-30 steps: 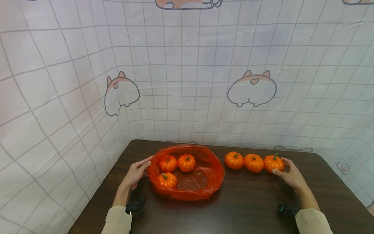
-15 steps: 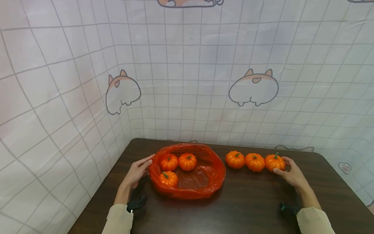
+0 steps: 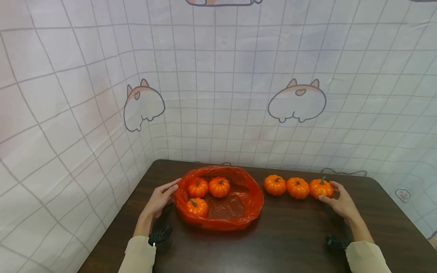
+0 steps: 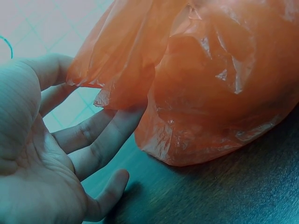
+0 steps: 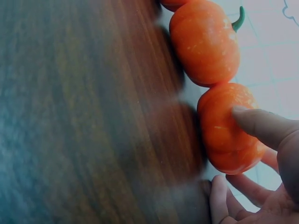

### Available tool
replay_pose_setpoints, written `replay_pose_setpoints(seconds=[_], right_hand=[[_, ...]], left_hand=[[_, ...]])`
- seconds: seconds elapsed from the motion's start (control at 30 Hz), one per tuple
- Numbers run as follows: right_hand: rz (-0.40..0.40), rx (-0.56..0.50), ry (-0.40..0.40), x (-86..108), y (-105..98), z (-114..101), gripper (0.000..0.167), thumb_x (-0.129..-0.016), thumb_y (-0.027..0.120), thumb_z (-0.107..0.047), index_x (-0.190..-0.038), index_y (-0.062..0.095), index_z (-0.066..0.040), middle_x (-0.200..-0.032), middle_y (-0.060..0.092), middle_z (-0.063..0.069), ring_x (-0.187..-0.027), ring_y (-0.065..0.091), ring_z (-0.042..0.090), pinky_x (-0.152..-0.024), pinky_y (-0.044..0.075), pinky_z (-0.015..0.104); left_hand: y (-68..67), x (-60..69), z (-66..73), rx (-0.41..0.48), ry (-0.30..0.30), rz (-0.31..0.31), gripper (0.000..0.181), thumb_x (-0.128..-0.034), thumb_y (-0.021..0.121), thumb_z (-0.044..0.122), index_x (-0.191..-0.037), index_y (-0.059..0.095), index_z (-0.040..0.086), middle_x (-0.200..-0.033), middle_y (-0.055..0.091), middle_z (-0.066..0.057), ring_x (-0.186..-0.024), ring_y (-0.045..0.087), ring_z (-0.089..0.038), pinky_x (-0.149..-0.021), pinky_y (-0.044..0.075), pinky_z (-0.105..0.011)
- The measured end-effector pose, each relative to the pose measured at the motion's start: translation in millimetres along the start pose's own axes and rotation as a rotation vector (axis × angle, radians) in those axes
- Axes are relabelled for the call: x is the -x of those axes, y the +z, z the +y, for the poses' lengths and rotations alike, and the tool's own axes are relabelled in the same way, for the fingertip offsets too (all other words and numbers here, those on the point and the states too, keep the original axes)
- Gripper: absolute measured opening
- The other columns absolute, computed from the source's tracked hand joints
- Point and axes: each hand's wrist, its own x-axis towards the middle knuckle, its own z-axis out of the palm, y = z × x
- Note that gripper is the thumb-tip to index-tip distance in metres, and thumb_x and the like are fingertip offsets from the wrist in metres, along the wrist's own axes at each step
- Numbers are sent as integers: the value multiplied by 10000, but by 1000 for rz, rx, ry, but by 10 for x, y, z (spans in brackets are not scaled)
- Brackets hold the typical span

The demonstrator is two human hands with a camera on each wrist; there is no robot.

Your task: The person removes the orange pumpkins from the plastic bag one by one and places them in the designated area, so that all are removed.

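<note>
A red plastic bag point(image 3: 218, 224) lies on the table with its mouth spread wide and its rim folded outward. Inside it sit three small orange pumpkins, one near the front point(image 3: 198, 207) and two behind. My left hand point(image 3: 157, 203) holds the bag's left rim between thumb and fingers; in the left wrist view the hanging fold point(image 4: 126, 56) partly hides the fingertips. To the right, three more pumpkins stand in a row. My right hand point(image 3: 343, 203) grips the rightmost pumpkin point(image 3: 320, 188), thumb on its near side and fingers round its outer side. That pumpkin touches its neighbour point(image 5: 205, 44).
The dark wooden table point(image 3: 283, 242) has rounded back corners. A white gridded cloth point(image 3: 218, 94) with cartoon animals hangs behind it and along its left side. Bare tabletop lies between the bag and the right hand. Each wrist carries a small black device.
The head view has tilted down slightly. Both hands, the bag and the pumpkins keep their places on the table.
</note>
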Motion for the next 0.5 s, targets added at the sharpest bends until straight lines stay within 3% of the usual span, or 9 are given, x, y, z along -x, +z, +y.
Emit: replay_pose_setpoints(seconds=[0.1, 0.23, 0.37, 0.5], right_hand=[[-1, -39, -8, 8, -9, 25, 995, -981, 684, -403, -1612, 53, 38, -1540, 196, 463, -1289, 451, 572, -925, 580, 467], [-17, -121, -2, 47, -39, 26, 1000, -992, 675, -379, -1612, 13, 42, -1545, 182, 458, -1285, 472, 516, -804, 599, 260], [-8, -163, 29, 96, -68, -83, 970, -1015, 633, -382, -1611, -2, 44, -1550, 161, 462, -1304, 457, 522, -821, 609, 279], [49, -81, 5, 202, -65, -288, 922, -1023, 610, -387, -1597, 60, 80, -1515, 211, 483, -1268, 473, 569, -850, 611, 408]], left_hand=[[4, 8, 16, 8, 4, -5, 450, -1064, 565, 304, -1486, 557, 147, -1508, 551, -160, -1100, 673, -94, -943, 584, -322], [6, 9, 16, 15, 7, -9, 449, -1064, 565, 296, -1488, 555, 148, -1507, 549, -167, -1080, 674, -96, -930, 586, -315], [5, -2, -1, 22, 8, -4, 445, -1064, 565, 291, -1485, 558, 147, -1501, 555, -169, -1061, 677, -87, -918, 587, -304], [2, 0, -18, 23, 4, 5, 440, -1068, 559, 284, -1485, 558, 143, -1501, 555, -167, -1063, 676, -79, -912, 586, -289]])
